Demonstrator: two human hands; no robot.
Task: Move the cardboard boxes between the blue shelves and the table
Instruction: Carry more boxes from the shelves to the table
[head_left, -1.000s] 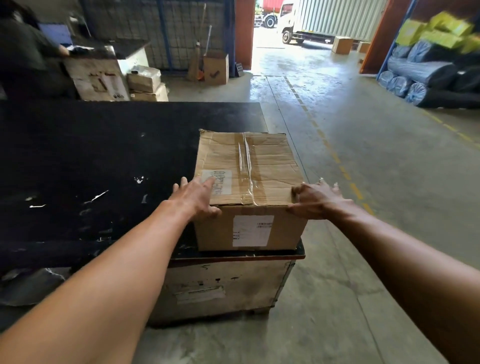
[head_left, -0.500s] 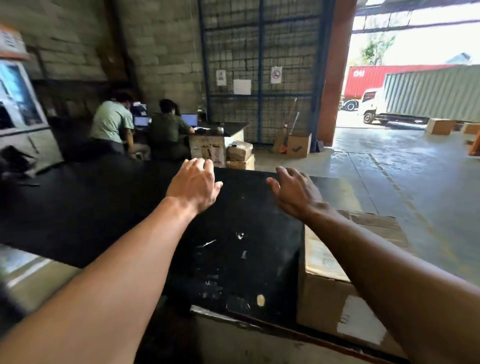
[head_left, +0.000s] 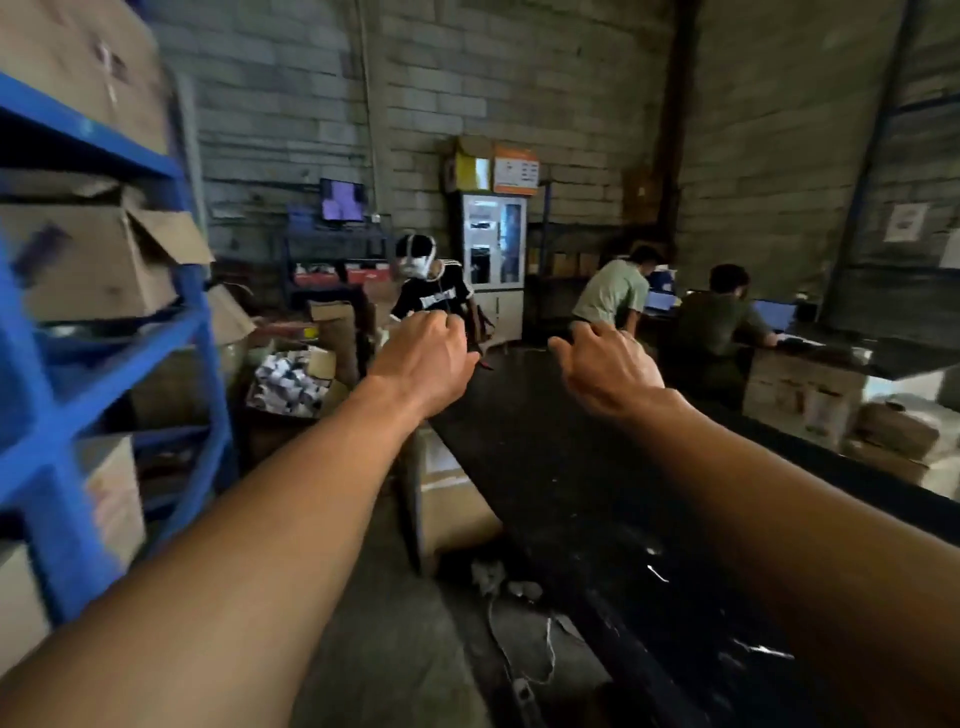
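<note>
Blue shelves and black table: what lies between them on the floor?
In the head view, an aisle of concrete floor with a cardboard box beside the table, an open carton of white packets beyond, and pale scraps.

A white glass-fronted cabinet (head_left: 493, 249) stands at twelve o'clock against the block wall (head_left: 291, 104). A lit monitor (head_left: 342, 201) is at eleven. Two seated people (head_left: 610, 291), apparently at laptops (head_left: 774, 314), are at two.

Left hand (head_left: 423, 358), right hand (head_left: 605, 371): both in open air, touching nothing. Left of left hand: blue shelves (head_left: 203, 332), bays packed with cardboard boxes (head_left: 88, 260), flaps jutting out. Under right hand: free room above black table (head_left: 597, 493). Below left hand: narrow aisle, brown box (head_left: 447, 499) against table end, cable (head_left: 548, 660) on floor. Ahead: standing person (head_left: 434, 299).
</note>
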